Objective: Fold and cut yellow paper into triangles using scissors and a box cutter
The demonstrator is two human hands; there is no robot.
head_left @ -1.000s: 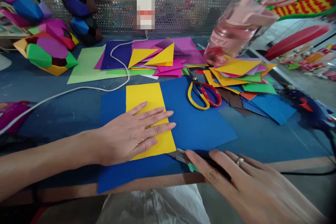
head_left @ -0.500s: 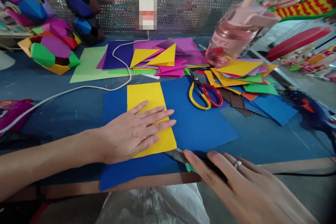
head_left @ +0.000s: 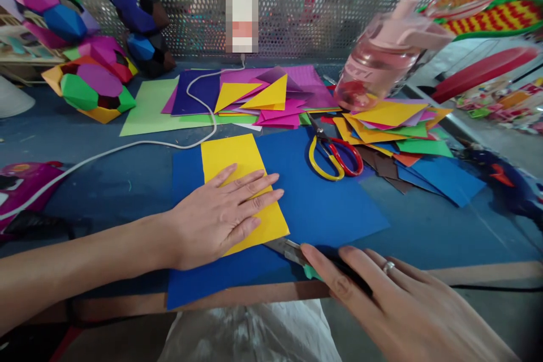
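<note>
My left hand (head_left: 223,218) lies flat with fingers spread on a yellow sheet of paper (head_left: 229,150). Under the yellow sheet is a larger blue sheet (head_left: 335,198), which reaches over the table's front edge. My right hand (head_left: 382,294) is closed around a utility knife (head_left: 311,271) with a green part near its metal front. The blade points left, low over the blue sheet, beside the yellow sheet's lower right corner. Whether the blade touches the paper, I cannot tell. Scissors (head_left: 336,153) with one yellow and one red handle rest at the blue sheet's far edge.
Colored paper pieces lie in piles at the back (head_left: 271,102) and right (head_left: 390,119). A pink bottle (head_left: 373,62) stands behind. Folded paper shapes (head_left: 93,87) sit at left. A white cable (head_left: 156,144) crosses the table from a propped phone (head_left: 241,5). A glue gun (head_left: 500,169) lies right.
The view has shifted slightly. Against the blue sheet, the yellow sheet has moved a little left and turned slightly. My right hand keeps its grip on the utility knife.
</note>
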